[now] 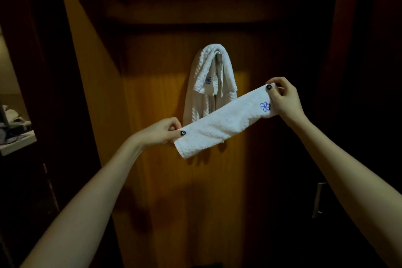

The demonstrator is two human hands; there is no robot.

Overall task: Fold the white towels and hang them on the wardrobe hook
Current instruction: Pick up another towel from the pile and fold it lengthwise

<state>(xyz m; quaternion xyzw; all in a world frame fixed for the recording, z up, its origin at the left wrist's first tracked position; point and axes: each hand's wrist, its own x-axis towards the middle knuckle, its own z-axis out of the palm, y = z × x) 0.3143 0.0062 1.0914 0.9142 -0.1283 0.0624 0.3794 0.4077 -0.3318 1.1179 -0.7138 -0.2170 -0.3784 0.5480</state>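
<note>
A white towel folded into a long narrow strip (pixel 224 123) stretches slantwise between my hands, in front of the wooden wardrobe panel. My left hand (pixel 162 131) pinches its lower left end. My right hand (pixel 283 98) pinches its upper right end, beside a blue embroidered logo (pixel 265 106). Behind the strip, another white towel (pixel 206 85) with the same blue logo hangs draped over a metal hook (pixel 219 56) on the panel.
The wardrobe panel (pixel 163 180) is lit orange-brown; dark wood surrounds it. A metal door handle (pixel 318 200) shows at the lower right. At the left edge a pale shelf (pixel 17 143) holds some cluttered items.
</note>
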